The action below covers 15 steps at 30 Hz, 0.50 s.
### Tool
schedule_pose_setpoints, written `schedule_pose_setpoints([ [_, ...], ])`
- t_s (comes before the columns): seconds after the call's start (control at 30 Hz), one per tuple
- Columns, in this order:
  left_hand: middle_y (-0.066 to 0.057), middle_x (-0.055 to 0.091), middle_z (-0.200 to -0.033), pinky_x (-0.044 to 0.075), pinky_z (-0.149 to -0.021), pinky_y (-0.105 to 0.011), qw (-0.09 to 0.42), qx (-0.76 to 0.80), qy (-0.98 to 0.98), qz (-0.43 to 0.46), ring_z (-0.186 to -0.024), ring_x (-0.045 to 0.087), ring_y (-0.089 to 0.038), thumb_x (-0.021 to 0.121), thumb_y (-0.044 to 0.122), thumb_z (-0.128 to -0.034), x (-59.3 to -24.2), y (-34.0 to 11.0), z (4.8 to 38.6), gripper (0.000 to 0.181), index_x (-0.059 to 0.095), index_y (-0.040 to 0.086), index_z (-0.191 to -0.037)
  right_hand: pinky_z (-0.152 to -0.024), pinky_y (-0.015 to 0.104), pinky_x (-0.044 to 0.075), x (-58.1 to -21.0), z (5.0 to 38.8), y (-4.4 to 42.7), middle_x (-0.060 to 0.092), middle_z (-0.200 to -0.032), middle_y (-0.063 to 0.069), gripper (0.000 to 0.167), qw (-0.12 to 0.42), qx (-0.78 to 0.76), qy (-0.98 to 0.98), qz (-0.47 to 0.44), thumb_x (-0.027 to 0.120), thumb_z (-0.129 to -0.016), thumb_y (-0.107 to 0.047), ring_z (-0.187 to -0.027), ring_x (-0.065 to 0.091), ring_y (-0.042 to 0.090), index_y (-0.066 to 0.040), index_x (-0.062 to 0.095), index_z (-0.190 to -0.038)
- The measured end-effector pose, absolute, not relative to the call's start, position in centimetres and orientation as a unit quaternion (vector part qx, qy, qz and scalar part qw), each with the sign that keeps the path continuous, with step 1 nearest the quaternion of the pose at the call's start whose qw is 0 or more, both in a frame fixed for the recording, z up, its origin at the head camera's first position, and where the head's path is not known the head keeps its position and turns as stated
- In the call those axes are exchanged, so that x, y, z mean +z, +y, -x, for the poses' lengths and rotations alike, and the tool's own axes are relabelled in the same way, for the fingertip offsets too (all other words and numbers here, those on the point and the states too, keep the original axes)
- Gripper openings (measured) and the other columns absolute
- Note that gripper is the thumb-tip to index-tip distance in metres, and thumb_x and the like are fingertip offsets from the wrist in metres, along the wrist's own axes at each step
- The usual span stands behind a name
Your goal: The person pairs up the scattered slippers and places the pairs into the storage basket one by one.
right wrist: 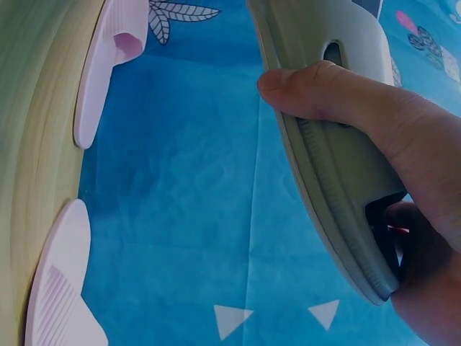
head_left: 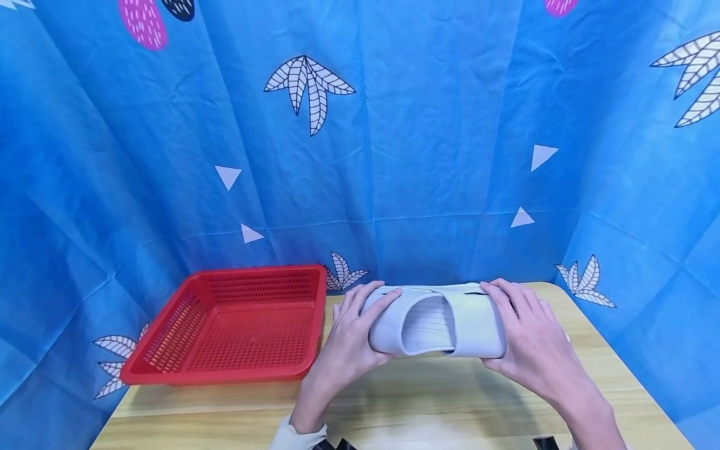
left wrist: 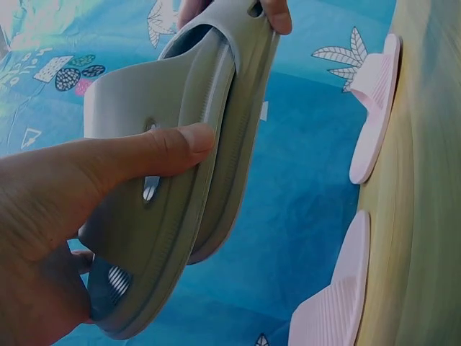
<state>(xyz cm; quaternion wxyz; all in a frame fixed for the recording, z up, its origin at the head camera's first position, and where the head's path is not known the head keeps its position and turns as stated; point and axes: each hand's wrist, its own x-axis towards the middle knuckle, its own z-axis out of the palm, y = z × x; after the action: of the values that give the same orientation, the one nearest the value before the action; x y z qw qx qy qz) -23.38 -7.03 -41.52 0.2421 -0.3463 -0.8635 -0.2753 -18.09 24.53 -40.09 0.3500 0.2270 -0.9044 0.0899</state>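
Observation:
Two pale grey slide slippers, one [head_left: 388,328] on the left and one [head_left: 478,322] on the right, are held up over the table, overlapping each other. My left hand [head_left: 351,337] grips the left end of the pair. In the left wrist view its thumb presses along the side of the nearer slipper [left wrist: 137,94], while the other slipper [left wrist: 248,54] lies against it. At the right end, my right hand [head_left: 531,344] grips the pair, its thumb across a slipper's [right wrist: 353,166] side in the right wrist view. Parts of both slippers are hidden by the hands.
A red plastic basket [head_left: 225,378] stands at the left of the wooden table [head_left: 427,406]. Two pink slippers, one [left wrist: 374,108] and another [left wrist: 328,317], lie on the table in the wrist views. A blue patterned curtain [head_left: 427,137] encloses the back and sides.

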Motion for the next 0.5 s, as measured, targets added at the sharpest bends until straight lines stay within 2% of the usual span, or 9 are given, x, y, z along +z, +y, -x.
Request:
schedule_pose_setpoints([
  [0.27, -0.001, 0.044, -0.155, 0.043, -0.095, -0.057, 0.239, -0.286, -0.860, 0.348, -0.143, 0.035, -0.024, 0.101, 0.042, -0.0605, -41.51, -6.81, 23.35, 0.104, 0.049, 0.038, -0.150, -0.084, 0.055, 0.046, -40.18, 18.11, 24.07, 0.055, -0.137, 0.020, 0.119, 0.359, 0.099, -0.899, -0.230, 0.098, -0.039, -0.029, -0.121, 0.051, 0.042, 0.000, 0.051, -0.144],
  [0.5, -0.002, 0.046, -0.154, 0.042, -0.094, -0.053, 0.251, -0.299, -0.850, 0.354, -0.142, 0.035, -0.024, 0.103, 0.037, -0.0575, -41.56, -6.58, 23.31, 0.104, 0.053, 0.037, -0.148, -0.085, 0.056, 0.046, -40.29, 18.30, 23.80, 0.056, -0.136, 0.018, 0.117, 0.369, 0.110, -0.893, -0.234, 0.097, -0.039, -0.027, -0.122, 0.051, 0.040, -0.001, 0.052, -0.143],
])
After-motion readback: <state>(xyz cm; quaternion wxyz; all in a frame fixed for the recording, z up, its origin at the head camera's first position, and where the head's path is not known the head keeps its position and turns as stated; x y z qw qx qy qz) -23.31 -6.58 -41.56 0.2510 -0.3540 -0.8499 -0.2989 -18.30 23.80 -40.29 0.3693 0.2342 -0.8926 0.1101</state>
